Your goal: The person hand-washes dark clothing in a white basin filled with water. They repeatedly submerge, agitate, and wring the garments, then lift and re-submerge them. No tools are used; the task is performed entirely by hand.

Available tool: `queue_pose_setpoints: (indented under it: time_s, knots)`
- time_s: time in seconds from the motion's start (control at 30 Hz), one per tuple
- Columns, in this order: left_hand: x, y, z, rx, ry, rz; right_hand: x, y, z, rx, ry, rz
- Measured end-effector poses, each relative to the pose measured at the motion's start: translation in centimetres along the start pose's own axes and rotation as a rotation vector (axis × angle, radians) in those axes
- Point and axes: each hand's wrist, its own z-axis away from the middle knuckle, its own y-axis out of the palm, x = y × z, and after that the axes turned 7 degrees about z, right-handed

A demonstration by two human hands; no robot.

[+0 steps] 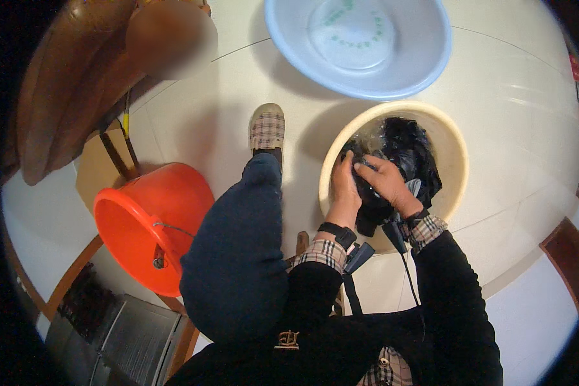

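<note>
Both of my hands reach into a cream plastic tub that holds a wet black garment in water. My left hand grips a bunch of the dark cloth at the tub's left side. Close beside it, my right hand pinches the same cloth between thumb and fingers. A patch of grey fabric shows by my right wrist. Part of the cloth is hidden beneath my hands. Dark bands with small devices sit on both wrists, and a cable hangs from the right one.
A light blue plastic basin stands beyond the tub. To the left an orange-red bucket lies tilted, its mouth towards me. My shoe rests on the tiled floor. Carved brown wood and a blurred round shape are at upper left.
</note>
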Motion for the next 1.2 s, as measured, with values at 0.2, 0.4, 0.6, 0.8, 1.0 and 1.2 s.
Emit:
queue_pose_setpoints:
  time_s: [0.2, 0.4, 0.6, 0.8, 1.0, 1.2]
  knots:
    - [0.1, 1.0, 1.2, -0.016, 0.039, -0.005, 0.6, 0.0, 0.8, -0.169, -0.128, 0.299]
    - [0.3, 1.6, 0.6, -0.128, 0.147, -0.280, -0.9, -2.4, -2.8, -0.487, -0.279, 0.594]
    - [0.6, 1.6, 1.1, -0.078, 0.118, -0.297, -2.4, -0.9, -3.7, -0.481, -0.285, 0.768]
    - [-0.1, 1.2, 1.9, -0.116, -0.031, -0.192, -3.2, -1.7, -5.5, -0.128, -0.082, 0.841]
    - [1.0, 0.1, 0.2, -0.164, -0.063, -0.152, -3.4, -1.9, -6.7, -0.140, -0.067, 0.675]
    - [1.4, -0.5, 0.0, -0.073, 0.012, 0.039, -0.9, -0.3, -2.1, 0.048, -0.002, 0.128]
